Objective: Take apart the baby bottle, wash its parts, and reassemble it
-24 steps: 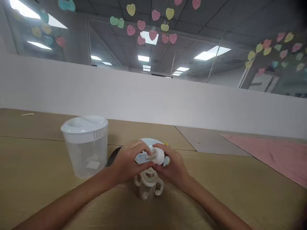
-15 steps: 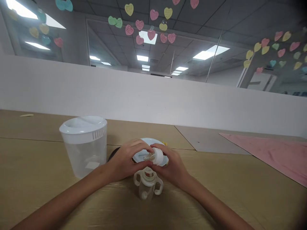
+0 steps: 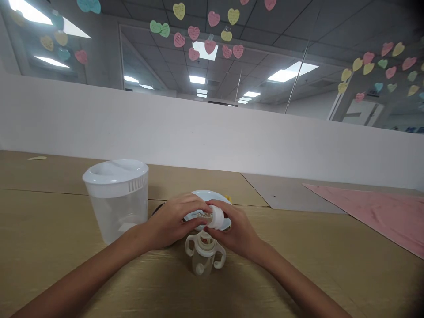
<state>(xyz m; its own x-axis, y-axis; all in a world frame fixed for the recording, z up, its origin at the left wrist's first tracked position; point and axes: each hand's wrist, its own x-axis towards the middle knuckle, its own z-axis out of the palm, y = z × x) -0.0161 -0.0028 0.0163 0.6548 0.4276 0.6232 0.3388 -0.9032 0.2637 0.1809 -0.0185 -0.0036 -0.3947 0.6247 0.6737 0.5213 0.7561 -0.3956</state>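
Note:
Between my two hands is a baby bottle nipple, clear and set in a white collar (image 3: 217,217), lying on its side in the air. The nipple's clear tip (image 3: 203,216) points left, and the fingers of my left hand (image 3: 179,218) close around it. My right hand (image 3: 236,225) grips the white collar from the right. Just below them a clear baby bottle (image 3: 203,260) with two white handles stands upright on the table, its top uncovered. A pale blue plate (image 3: 207,194) sits behind my hands, partly hidden by them.
A tall translucent container with a white lid (image 3: 115,174) stands at the left. Behind my left hand shows the edge of a dark round thing (image 3: 157,209). A pink cloth (image 3: 374,212) lies on the right of the brown table (image 3: 314,247). A white wall closes the back.
Both hands stay in nearly the same place around the nipple and collar. The collar has turned and shifted slightly left. The bottle below has not moved.

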